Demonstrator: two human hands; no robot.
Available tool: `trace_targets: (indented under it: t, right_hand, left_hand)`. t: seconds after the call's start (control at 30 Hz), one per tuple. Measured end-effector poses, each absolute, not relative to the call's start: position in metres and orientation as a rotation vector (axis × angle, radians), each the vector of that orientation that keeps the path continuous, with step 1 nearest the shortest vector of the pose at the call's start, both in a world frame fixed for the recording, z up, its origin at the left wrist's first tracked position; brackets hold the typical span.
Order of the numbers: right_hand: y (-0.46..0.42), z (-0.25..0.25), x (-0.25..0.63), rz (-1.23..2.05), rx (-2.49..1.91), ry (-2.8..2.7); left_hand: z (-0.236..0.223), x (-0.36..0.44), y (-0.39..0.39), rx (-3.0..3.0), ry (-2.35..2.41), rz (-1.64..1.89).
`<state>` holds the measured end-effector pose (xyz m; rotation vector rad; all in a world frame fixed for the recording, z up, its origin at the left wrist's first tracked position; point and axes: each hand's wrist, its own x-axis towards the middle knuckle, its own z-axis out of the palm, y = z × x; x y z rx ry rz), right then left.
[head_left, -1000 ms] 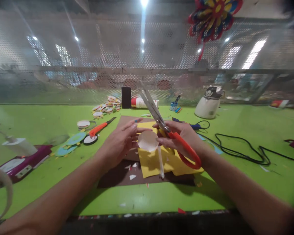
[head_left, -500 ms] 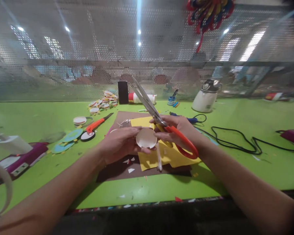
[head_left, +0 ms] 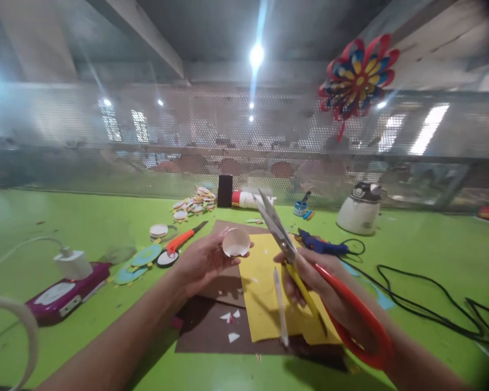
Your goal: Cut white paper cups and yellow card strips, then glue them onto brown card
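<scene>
Disc [head_left: 236,243] pinched in left hand [head_left: 212,257], grip nearly closed. Right hand [head_left: 309,277] grips scissors [head_left: 283,239], fingers curled, over yellow sheet [head_left: 261,293] near worktop's [head_left: 146,358] front edge.

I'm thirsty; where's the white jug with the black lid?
Head view: the white jug stands on the right of the green table, beyond the blue tool.

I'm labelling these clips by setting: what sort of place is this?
Probably a craft workshop: red-handled metal scissors, a blue glue gun and yellow paper sheets share a bright green table.
</scene>
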<state>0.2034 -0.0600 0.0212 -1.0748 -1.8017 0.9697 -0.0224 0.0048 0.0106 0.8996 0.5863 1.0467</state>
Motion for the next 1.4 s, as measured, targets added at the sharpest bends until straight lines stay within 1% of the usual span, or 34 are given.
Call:
trace_targets:
  t: [0.07,0.13,0.2,0.33,0.47,0.87,1.07,1.4]
  right_hand:
    - [-0.067,0.018,0.2,1.14,-1.048,-1.74]
    - [-0.074,0.017,0.195,1.254,-1.127,-1.626]
    - [-0.081,0.018,0.191,1.325,-1.222,-1.55]
    - [-0.087,0.022,0.188,1.427,-1.332,-1.579]
    - [-0.087,0.021,0.187,1.467,-1.387,-1.553]
    - [-0.08,0.017,0.187,1.549,-1.257,-1.516]
    - [-0.081,0.016,0.187,1.679,-1.269,-1.369]
    - [-0.083,0.02,0.186,1.638,-1.266,-1.387]
  left_hand:
    - [0.009,-0.026,0.01,0.871,0.583,1.073]
    - [0.007,-0.029,0.015,0.865,0.567,1.11]
    - [0.005,-0.032,0.017,0.864,0.536,1.159]
    - [0.006,-0.033,0.018,0.808,0.525,1.211]
    - [0.007,-0.032,0.017,0.797,0.546,1.198]
    - [0.008,-0.029,0.013,0.852,0.565,1.182]
    - [0.008,-0.029,0.013,0.859,0.57,1.181]
    - [0.012,-0.028,0.009,0.869,0.588,1.186]
